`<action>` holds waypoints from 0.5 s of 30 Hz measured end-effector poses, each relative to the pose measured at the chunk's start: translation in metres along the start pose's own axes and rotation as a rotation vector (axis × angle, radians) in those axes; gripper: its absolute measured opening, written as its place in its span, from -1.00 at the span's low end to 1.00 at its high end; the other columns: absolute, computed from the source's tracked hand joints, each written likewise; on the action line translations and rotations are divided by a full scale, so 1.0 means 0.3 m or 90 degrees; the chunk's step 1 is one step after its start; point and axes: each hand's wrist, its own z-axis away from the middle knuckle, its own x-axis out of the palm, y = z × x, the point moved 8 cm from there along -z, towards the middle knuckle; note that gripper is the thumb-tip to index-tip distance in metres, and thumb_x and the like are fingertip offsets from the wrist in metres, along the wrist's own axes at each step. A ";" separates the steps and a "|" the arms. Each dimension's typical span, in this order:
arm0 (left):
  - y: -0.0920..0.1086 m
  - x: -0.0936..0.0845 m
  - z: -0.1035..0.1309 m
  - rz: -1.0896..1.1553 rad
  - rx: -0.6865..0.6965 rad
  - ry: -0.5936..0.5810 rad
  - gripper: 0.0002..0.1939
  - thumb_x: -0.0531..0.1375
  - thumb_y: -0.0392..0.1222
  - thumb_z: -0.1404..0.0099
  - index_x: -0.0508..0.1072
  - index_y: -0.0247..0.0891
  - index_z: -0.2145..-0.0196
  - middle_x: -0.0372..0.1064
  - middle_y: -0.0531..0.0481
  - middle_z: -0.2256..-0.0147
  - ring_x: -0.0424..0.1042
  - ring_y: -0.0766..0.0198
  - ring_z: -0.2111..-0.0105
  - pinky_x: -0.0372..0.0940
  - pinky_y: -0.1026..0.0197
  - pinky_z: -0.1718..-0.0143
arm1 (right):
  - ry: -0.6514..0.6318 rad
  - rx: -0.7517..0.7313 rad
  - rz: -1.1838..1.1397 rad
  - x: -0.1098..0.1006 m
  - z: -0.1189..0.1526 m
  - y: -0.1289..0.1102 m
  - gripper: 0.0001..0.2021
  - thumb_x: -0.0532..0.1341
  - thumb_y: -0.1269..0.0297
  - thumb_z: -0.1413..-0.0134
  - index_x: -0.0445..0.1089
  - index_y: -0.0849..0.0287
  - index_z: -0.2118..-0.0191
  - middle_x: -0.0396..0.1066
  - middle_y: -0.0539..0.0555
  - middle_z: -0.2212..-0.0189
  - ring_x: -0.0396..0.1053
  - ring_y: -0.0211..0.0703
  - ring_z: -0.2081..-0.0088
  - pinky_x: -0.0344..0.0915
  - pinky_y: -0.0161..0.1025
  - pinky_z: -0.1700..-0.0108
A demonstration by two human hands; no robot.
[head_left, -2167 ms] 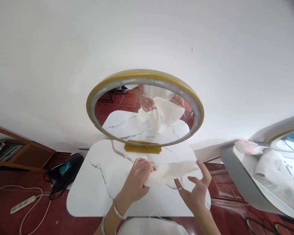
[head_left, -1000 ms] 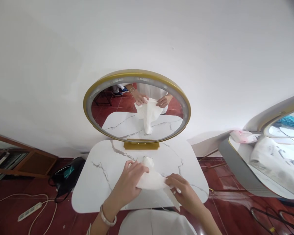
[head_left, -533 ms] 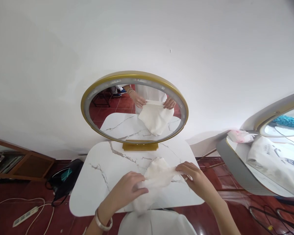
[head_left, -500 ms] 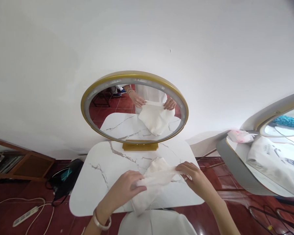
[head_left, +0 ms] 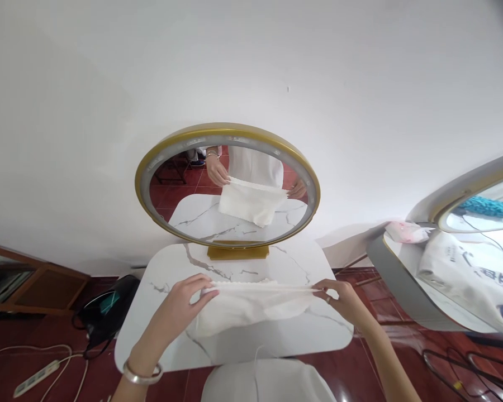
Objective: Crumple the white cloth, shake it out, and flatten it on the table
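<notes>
A white cloth (head_left: 251,306) is stretched taut between my hands over the marble-patterned table (head_left: 161,329). At its left corner my left hand (head_left: 190,296) pinches the upper edge between thumb and fingers; a silver bangle sits on that wrist. The opposite corner is pinched by my right hand (head_left: 335,297), which wears a ring. The upper edge runs nearly straight, and the rest hangs down toward me in soft folds. Behind the cloth, the oval gold-framed mirror (head_left: 230,187) reflects both hands and the cloth.
To the right, a second table (head_left: 396,254) bears a white printed bag (head_left: 465,276), a pink-white packet (head_left: 407,231) and another mirror (head_left: 486,209). A black bag (head_left: 109,312) and a power strip (head_left: 37,378) lie on the red floor at left, near a wooden cabinet (head_left: 50,287).
My hands have moved apart, the left one leftward and the right one slightly rightward. The cloth has gone from loose and slanted to spread wide with a straight upper edge.
</notes>
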 end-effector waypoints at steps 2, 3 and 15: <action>-0.018 -0.021 -0.005 -0.004 -0.005 0.018 -0.65 0.07 0.08 -0.33 0.50 -0.17 0.39 0.48 -0.02 0.20 0.46 0.21 0.22 0.35 0.32 0.37 | 0.000 -0.002 -0.020 -0.042 -0.003 -0.034 -0.69 0.19 -0.02 -0.09 0.51 0.12 0.35 0.53 0.08 0.35 0.44 -0.12 0.29 0.32 -0.27 0.22; -0.024 -0.031 -0.008 -0.005 -0.004 0.027 -0.65 0.07 0.09 -0.32 0.50 -0.17 0.39 0.49 -0.03 0.20 0.46 0.20 0.21 0.35 0.33 0.39 | -0.001 -0.005 -0.030 -0.060 -0.005 -0.050 -0.67 0.19 -0.04 -0.09 0.50 0.12 0.36 0.53 0.08 0.35 0.44 -0.13 0.30 0.31 -0.27 0.24; 0.051 -0.156 0.099 0.048 -0.019 -0.001 -0.73 0.19 0.07 -0.20 0.43 -0.16 0.48 0.40 0.10 0.52 0.29 0.38 0.58 0.29 0.36 0.51 | 0.149 -0.084 -0.072 -0.340 0.164 -0.252 -0.80 0.37 0.07 0.09 0.50 0.09 0.43 0.51 0.09 0.43 0.45 -0.14 0.40 0.41 -0.31 0.40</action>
